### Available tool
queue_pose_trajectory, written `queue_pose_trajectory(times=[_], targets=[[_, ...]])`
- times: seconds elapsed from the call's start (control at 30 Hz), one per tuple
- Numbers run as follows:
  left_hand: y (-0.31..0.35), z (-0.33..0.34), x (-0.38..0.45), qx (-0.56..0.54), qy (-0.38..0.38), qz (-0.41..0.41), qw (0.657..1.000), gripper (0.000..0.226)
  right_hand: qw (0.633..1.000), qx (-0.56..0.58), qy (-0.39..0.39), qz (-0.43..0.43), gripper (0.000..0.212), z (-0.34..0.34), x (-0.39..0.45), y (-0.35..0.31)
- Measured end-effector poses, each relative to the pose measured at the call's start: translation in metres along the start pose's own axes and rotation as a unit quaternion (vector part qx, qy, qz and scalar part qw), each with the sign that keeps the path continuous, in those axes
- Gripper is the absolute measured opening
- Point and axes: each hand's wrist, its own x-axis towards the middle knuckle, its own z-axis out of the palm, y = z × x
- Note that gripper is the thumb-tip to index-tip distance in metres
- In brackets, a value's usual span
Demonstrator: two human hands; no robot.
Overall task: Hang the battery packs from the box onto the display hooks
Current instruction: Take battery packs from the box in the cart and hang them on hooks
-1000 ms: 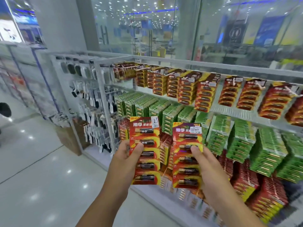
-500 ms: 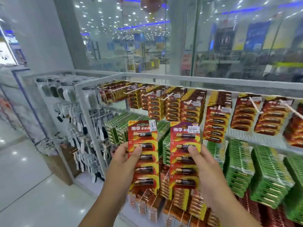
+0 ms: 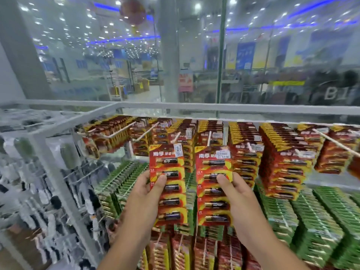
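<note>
bright ceiling spots | glass glare | edges smeared, perhaps motion blur

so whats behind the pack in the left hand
Behind the red pack in the left hand, red packs on the top row hooks show above it and green packs beside it. Whatever lies directly behind it is covered.

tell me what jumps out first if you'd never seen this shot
Two red and yellow battery cards held up side by side at centre: the left hand grips the left battery pack, the right hand the right battery pack. Behind them, the top row of hooks is crammed with matching red packs, with green packs below.
</note>
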Motion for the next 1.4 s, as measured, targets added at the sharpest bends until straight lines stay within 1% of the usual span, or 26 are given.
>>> queue_pose_trajectory(times=[0.13, 0.23, 0.3, 0.37, 0.4, 0.43, 0.53, 0.63, 0.7, 0.73, 0.77, 0.8, 0.83, 0.87, 0.93, 0.97, 1.03, 1.13, 1.27, 1.3, 1.4], targets=[[0.000, -0.010, 0.041, -0.007, -0.058, -0.014, 0.998, 0.024, 0.999, 0.001, 0.042, -0.006, 0.087, 0.019, 0.021, 0.010], [-0.003, -0.012, 0.058, -0.003, -0.080, -0.024, 0.996, 0.024, 0.998, -0.008, 0.060, -0.011, 0.092, 0.024, 0.029, 0.019], [-0.008, -0.010, 0.068, -0.008, -0.094, -0.034, 0.995, 0.022, 0.995, -0.021, 0.091, -0.021, 0.099, 0.024, 0.035, 0.026], [-0.009, -0.003, 0.073, -0.005, -0.098, -0.051, 0.994, 0.022, 0.995, -0.027, 0.098, -0.022, 0.104, 0.023, 0.041, 0.028], [-0.010, 0.000, 0.076, -0.006, -0.097, -0.053, 0.994, 0.021, 0.993, -0.034, 0.108, -0.025, 0.103, 0.023, 0.044, 0.029], [-0.014, 0.002, 0.080, -0.004, -0.092, -0.054, 0.994, 0.021, 0.992, -0.043, 0.115, -0.032, 0.097, 0.024, 0.047, 0.027], [-0.018, 0.009, 0.091, 0.019, -0.073, -0.055, 0.996, 0.020, 0.990, -0.053, 0.128, -0.024, 0.065, 0.024, 0.060, 0.022], [-0.019, 0.016, 0.101, 0.043, -0.069, -0.036, 0.996, 0.018, 0.985, -0.069, 0.154, -0.026, 0.080, 0.022, 0.078, 0.025], [-0.020, 0.018, 0.107, 0.080, -0.066, -0.017, 0.994, 0.011, 0.984, -0.064, 0.163, -0.043, 0.077, 0.024, 0.088, 0.029], [-0.022, 0.019, 0.112, 0.096, -0.063, -0.015, 0.993, 0.018, 0.983, -0.060, 0.169, -0.044, 0.074, 0.027, 0.094, 0.032], [-0.023, 0.022, 0.117, 0.110, -0.063, -0.011, 0.992, 0.032, 0.981, -0.065, 0.180, -0.042, 0.074, 0.030, 0.100, 0.033], [-0.024, 0.024, 0.122, 0.116, -0.061, -0.009, 0.991, 0.043, 0.976, -0.071, 0.199, -0.047, 0.079, 0.030, 0.108, 0.038], [-0.025, 0.026, 0.126, 0.117, -0.055, -0.011, 0.992, 0.045, 0.972, -0.074, 0.216, -0.056, 0.085, 0.030, 0.117, 0.042], [-0.027, 0.028, 0.131, 0.118, -0.050, -0.010, 0.992, 0.043, 0.968, -0.070, 0.231, -0.061, 0.086, 0.030, 0.126, 0.047], [-0.029, 0.030, 0.138, 0.109, -0.042, 0.000, 0.993, 0.032, 0.965, -0.058, 0.246, -0.066, 0.069, 0.033, 0.138, 0.047], [-0.031, 0.030, 0.143, 0.109, -0.043, 0.005, 0.993, 0.031, 0.962, -0.054, 0.257, -0.069, 0.062, 0.034, 0.143, 0.047], [-0.034, 0.030, 0.148, 0.128, -0.038, 0.015, 0.991, 0.033, 0.960, -0.051, 0.267, -0.070, 0.054, 0.035, 0.151, 0.048], [-0.038, 0.027, 0.156, 0.157, -0.027, 0.014, 0.987, 0.044, 0.956, -0.053, 0.279, -0.072, 0.044, 0.038, 0.158, 0.048], [-0.044, 0.022, 0.163, 0.155, -0.047, 0.020, 0.987, 0.039, 0.950, -0.064, 0.297, -0.068, 0.029, 0.043, 0.162, 0.048], [-0.044, 0.021, 0.164, 0.157, -0.050, 0.021, 0.986, 0.036, 0.949, -0.063, 0.301, -0.072, 0.029, 0.045, 0.162, 0.047], [-0.045, 0.017, 0.168, 0.154, -0.062, 0.013, 0.986, 0.028, 0.938, -0.102, 0.321, -0.078, 0.045, 0.051, 0.162, 0.050]])
